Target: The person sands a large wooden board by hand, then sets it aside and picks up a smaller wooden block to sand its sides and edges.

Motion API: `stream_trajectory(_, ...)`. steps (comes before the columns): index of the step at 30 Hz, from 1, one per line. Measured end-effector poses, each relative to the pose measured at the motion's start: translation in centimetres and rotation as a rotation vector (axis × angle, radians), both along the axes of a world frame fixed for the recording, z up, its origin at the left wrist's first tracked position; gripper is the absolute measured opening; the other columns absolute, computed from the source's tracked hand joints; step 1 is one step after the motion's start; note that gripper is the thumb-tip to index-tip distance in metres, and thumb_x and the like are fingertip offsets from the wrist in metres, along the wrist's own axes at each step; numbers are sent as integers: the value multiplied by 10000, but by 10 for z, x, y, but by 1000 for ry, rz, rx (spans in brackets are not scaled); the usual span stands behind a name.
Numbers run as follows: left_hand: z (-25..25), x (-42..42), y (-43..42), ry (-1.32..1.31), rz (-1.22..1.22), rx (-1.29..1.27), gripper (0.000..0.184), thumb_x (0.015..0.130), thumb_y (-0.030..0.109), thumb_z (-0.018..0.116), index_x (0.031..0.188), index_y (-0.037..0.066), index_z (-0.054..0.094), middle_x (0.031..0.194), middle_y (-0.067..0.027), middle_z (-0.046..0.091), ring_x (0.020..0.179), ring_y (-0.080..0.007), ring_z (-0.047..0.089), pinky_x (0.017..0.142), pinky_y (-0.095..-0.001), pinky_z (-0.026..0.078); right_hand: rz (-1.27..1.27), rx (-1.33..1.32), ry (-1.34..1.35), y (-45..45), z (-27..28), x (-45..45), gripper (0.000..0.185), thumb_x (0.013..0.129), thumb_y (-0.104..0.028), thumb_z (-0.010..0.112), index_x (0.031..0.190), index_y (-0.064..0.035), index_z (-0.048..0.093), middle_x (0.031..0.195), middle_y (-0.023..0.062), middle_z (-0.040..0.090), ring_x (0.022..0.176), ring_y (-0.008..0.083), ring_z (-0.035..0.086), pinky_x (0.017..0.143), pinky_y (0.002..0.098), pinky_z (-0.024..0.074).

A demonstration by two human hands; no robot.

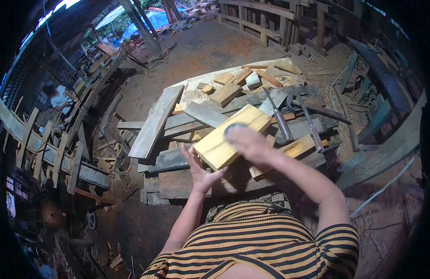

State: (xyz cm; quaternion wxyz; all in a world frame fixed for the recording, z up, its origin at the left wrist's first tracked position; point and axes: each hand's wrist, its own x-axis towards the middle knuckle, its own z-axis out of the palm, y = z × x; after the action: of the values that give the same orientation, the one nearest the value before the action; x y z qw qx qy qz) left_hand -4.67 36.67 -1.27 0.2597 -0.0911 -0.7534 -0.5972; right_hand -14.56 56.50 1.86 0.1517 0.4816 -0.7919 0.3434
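Observation:
A thick yellow wooden block lies tilted across the front of the workbench pile. My left hand grips its near left end, thumb along the side and fingers partly hidden underneath. On the block's upper face is my right hand, smeared by motion and closed over a small dark rounded object. That object's kind is too blurred to make out. Just right of the block rest a chisel-like tool with a dark handle and a long metal bar tool.
Several small wood offcuts lie behind the block. A long grey plank slants at the left of the bench. A curved wooden board stands at the right. Far left, another person sits among stacked timber.

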Motion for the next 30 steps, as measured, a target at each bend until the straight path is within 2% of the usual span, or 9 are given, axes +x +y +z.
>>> stream_trajectory(6,-1,-2,0,17,44,-88,1359,531,207,867,1453,160,-130,1333,-142,292,1226,-281,382,1044,-419,322,-539,6,34,7,-48,-68,237,885,-217,459,1006,-70,602,989,109,596,985,289,540,900,418,417)
stream_trajectory(9,0,-2,1,-4,34,-28,1368,529,194,867,1450,151,-144,1332,-142,297,1223,-279,383,1044,-415,318,-99,-27,4,-39,-6,-16,184,820,-174,500,906,-41,594,949,139,594,959,307,537,883,437,408)
stream_trajectory(11,-2,-2,0,19,96,-156,1372,531,213,873,1453,171,-142,1314,-134,319,1219,-275,385,1044,-417,318,83,-152,206,-66,6,27,252,830,-239,512,992,-63,591,1060,118,572,1028,296,519,927,415,387)
stream_trajectory(13,-2,-2,-1,45,163,-284,1376,532,232,879,1455,190,-141,1296,-127,340,1215,-270,386,1044,-420,317,182,123,-105,-67,23,37,380,890,-269,507,1204,-60,548,1259,140,528,1239,290,432,1064,410,302)
stream_trajectory(15,-1,0,1,3,41,-28,1380,529,222,880,1455,190,-143,1294,-130,345,1214,-273,386,1048,-418,313,232,63,-39,-65,4,-2,371,886,-255,505,1202,-67,555,1239,143,541,1212,296,452,1052,411,316)
stream_trajectory(20,-2,1,2,-9,60,-81,1371,522,201,871,1452,161,-136,1330,-155,307,1243,-287,365,1049,-420,303,-540,165,-224,-3,-28,-92,364,924,-231,424,1217,-60,556,1287,131,526,1200,299,463,1055,404,320)
stream_trajectory(23,-1,0,2,-21,77,-83,1367,522,197,867,1452,157,-134,1326,-156,314,1235,-290,374,1051,-418,303,-558,273,-326,0,-23,-99,366,919,-230,424,1211,-59,563,1290,130,526,1213,291,453,1060,400,314)
stream_trajectory(26,-6,-1,1,2,67,-46,1365,525,239,871,1459,165,-123,1289,-132,350,1210,-275,389,1050,-414,304,-202,192,-228,-34,0,-48,240,850,-135,525,1054,-35,603,1071,156,579,1086,324,499,979,411,375)
stream_trajectory(30,-8,-1,1,39,179,-253,1399,523,246,887,1453,169,-155,1309,-135,330,1222,-274,380,1052,-416,304,150,129,-57,-56,12,37,417,882,-271,523,1253,-80,527,1295,140,507,1256,291,421,1091,431,277)
